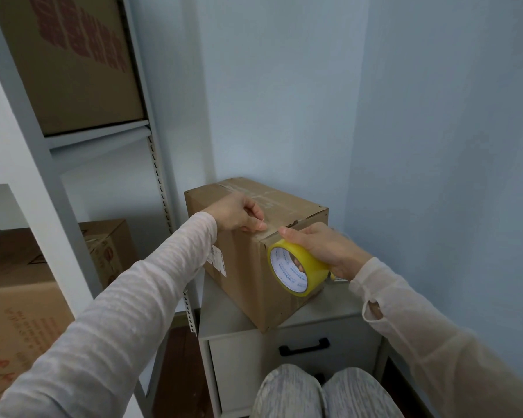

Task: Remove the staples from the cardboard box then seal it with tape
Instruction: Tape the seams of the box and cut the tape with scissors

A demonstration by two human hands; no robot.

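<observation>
A brown cardboard box (248, 276) stands on a small grey cabinet, its flaps down and clear tape running along the top seam. My left hand (239, 214) lies on the box's top near the front edge, fingers curled, thumb pressing the tape end down at the seam. My right hand (320, 248) grips a yellowish roll of clear tape (293, 267) against the box's upper front corner, with fingers through its core. No staples are visible.
The grey cabinet (323, 315) has a drawer with a black handle (304, 346). A metal shelf rack (58, 182) on the left holds several cardboard boxes. Blue walls close in behind and on the right. My knees show at the bottom.
</observation>
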